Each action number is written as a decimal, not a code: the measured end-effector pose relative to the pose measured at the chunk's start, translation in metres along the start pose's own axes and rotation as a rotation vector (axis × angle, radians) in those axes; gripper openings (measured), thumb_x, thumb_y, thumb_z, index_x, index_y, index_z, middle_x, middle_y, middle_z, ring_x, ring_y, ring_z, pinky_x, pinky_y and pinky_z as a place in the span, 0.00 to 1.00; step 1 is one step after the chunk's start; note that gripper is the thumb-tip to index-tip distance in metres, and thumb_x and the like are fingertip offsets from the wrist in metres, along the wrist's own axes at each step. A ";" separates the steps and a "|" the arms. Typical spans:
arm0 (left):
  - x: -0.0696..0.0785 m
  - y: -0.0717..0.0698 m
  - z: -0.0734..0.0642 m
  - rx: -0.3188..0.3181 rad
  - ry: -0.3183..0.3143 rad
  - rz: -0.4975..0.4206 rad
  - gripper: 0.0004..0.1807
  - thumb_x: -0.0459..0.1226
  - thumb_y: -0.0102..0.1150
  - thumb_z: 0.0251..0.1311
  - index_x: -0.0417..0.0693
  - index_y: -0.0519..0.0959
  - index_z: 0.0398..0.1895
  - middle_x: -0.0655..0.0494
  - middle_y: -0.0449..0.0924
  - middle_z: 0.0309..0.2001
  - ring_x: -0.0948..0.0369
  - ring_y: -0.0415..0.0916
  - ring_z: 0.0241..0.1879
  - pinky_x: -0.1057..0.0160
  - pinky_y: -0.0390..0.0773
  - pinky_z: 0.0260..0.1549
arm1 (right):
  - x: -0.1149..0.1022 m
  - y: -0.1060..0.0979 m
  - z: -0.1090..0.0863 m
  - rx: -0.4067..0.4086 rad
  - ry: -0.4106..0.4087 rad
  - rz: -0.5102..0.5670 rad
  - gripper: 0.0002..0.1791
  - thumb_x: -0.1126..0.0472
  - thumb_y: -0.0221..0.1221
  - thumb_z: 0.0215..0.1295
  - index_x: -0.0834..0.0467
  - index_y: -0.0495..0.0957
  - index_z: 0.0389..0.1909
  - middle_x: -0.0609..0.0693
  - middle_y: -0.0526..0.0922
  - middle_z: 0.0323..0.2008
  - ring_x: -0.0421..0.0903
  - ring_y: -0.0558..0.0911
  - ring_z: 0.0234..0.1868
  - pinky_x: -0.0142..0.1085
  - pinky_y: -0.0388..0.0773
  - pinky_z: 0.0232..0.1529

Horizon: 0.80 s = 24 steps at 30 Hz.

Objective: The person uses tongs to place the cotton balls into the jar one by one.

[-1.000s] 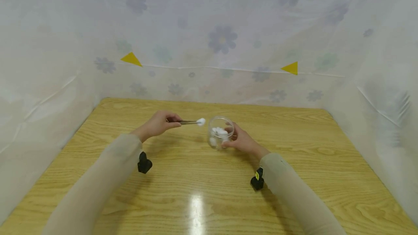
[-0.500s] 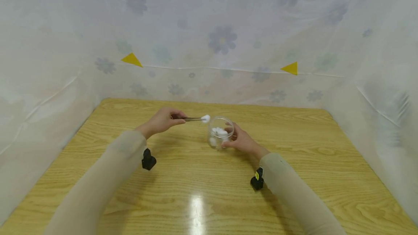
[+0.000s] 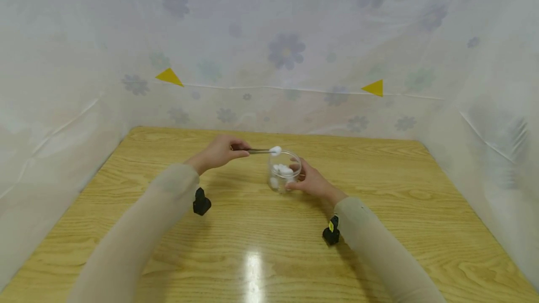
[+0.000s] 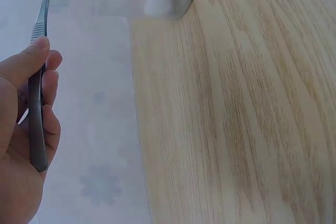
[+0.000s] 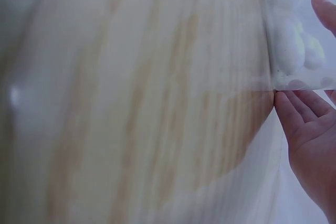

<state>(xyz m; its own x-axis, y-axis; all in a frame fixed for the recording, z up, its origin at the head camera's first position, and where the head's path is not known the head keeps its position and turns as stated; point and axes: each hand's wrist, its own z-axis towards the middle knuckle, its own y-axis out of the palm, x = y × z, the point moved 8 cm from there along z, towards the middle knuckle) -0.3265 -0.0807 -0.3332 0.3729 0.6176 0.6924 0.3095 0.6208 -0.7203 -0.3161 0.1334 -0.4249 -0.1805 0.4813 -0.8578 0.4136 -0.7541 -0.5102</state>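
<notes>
My left hand pinches metal tweezers between thumb and fingers. A white cotton ball is caught at the tweezers' tips, over the left part of the rim of a clear jar. Several cotton balls lie inside the jar, which stands upright on the table. On its right side my right hand grips the jar, thumb in front and fingers round behind. The right wrist view shows fingers against the jar wall and white cotton balls through it.
A wood-grain table spreads under both arms. Flower-patterned sheeting encloses its back and sides, with two yellow triangles on the back sheet. A small black device sits at the left wrist and another black device at the right.
My left hand has moved right and slightly farther away, carrying the tweezers and cotton ball from left of the jar to over its rim. The right hand and jar have stayed put.
</notes>
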 end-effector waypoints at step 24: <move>0.013 0.016 0.017 -0.017 0.062 -0.017 0.11 0.36 0.57 0.62 0.42 0.81 0.46 0.48 0.83 0.40 0.54 0.78 0.39 0.61 0.77 0.38 | 0.000 0.000 0.000 -0.009 -0.005 0.005 0.50 0.59 0.66 0.56 0.53 0.45 0.73 0.63 0.61 0.67 0.61 0.64 0.66 0.51 0.64 0.64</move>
<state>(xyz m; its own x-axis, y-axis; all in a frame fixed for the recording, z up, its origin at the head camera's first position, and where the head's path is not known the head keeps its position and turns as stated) -0.3319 -0.0547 -0.3347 0.4212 0.5754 0.7010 0.3312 0.6220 -0.7095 -0.3159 0.1335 -0.4247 -0.1830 0.4749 -0.8608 0.4222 -0.7528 -0.5050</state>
